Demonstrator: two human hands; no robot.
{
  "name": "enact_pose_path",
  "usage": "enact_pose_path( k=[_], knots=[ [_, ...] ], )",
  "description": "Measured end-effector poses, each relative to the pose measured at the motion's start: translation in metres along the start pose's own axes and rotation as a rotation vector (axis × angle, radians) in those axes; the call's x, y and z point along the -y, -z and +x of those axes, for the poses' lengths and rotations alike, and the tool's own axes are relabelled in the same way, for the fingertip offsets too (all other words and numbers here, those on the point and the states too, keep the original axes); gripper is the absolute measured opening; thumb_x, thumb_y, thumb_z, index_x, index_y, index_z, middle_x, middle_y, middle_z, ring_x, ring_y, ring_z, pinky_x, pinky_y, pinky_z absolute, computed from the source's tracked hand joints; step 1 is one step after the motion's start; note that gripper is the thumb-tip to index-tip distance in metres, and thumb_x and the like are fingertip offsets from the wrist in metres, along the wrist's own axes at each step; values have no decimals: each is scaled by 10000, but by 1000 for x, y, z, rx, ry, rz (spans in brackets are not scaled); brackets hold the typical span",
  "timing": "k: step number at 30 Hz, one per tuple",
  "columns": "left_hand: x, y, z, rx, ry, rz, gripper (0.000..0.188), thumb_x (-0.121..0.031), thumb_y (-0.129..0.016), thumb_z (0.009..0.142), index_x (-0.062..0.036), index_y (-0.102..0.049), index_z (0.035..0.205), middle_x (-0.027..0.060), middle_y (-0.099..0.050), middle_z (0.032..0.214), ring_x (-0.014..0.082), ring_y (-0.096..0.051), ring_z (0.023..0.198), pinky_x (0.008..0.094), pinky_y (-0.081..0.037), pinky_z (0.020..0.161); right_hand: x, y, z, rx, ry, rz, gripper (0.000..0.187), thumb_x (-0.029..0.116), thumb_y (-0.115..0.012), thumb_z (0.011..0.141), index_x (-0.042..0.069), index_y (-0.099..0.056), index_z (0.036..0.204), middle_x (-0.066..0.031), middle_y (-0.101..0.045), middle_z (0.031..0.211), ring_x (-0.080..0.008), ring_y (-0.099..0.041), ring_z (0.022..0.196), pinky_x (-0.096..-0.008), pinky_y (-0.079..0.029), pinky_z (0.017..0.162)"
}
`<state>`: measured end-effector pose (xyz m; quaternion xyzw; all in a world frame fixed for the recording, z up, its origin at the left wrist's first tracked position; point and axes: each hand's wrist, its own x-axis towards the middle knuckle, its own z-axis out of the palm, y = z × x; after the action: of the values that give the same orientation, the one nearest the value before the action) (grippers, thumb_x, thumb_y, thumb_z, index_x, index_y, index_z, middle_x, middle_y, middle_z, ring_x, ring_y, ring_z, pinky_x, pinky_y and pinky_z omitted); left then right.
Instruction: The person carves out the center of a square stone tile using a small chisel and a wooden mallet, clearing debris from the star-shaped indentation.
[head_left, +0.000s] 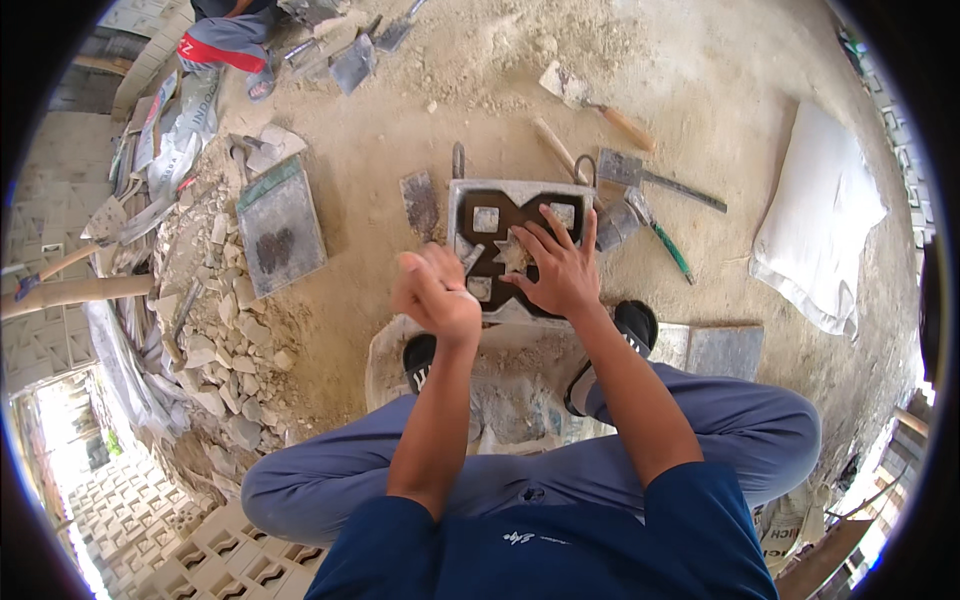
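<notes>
Fingers of the right hand (pixel 560 268) spread flat in the block mould (pixel 520 245), left hand (pixel 435 293) loosely curled above, empty: pressing step, likely firm, even pressure next.

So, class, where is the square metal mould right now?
The square metal mould sits centre frame on the sandy ground, under the right hand, with trowels beside it.
</notes>
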<state>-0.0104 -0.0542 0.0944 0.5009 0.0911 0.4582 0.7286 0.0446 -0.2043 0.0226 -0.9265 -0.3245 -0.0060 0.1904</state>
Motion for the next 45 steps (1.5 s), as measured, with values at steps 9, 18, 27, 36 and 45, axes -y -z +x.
enact_pose_path(
  k=[9, 18, 27, 36, 45],
  knots=[
    [-10, 6, 8, 7, -31, -10, 474, -261, -408, 1064, -122, -320, 620, 0, -310, 495, 120, -232, 417, 292, -211, 397, 4, 2, -4, 6, -10, 17, 696, 585, -720, 784, 209, -589, 1355, 24, -593, 1366, -180, -317, 1464, -666, 28, 1191],
    [-8, 5, 4, 46, -4, 55, 515, -281, -396, 1061, -102, -311, 585, 18, -316, 487, 129, -253, 411, 299, -220, 396, 1, 5, -5, -6, -10, 7, 683, 574, -717, 782, 210, -601, 1347, 21, -605, 1347, -179, -343, 1449, -697, -2, 1181],
    [26, 48, 11, 594, 204, 275, 402, -135, -608, 973, 11, -509, 612, -5, -379, 522, 76, -338, 487, 285, -258, 473, 2, 4, 0, -12, 5, 15, 678, 569, -723, 783, 217, -595, 1348, 31, -603, 1345, -176, -341, 1449, -676, 20, 1190],
    [35, 49, -1, 343, 231, 132, 400, -131, -564, 1018, -85, -403, 655, -52, -279, 561, 80, -254, 509, 304, -186, 490, 4, 4, 2, -38, 15, 7, 669, 574, -713, 784, 212, -608, 1336, 31, -605, 1342, -168, -345, 1444, -687, 2, 1185],
    [50, 63, -10, 394, 136, 337, 462, -174, -570, 1019, -91, -341, 626, -46, -309, 571, 74, -275, 526, 299, -197, 494, 2, 4, 6, -1, -3, 13, 668, 572, -720, 781, 225, -602, 1339, 26, -600, 1359, -166, -330, 1457, -668, 26, 1195]
  ],
)
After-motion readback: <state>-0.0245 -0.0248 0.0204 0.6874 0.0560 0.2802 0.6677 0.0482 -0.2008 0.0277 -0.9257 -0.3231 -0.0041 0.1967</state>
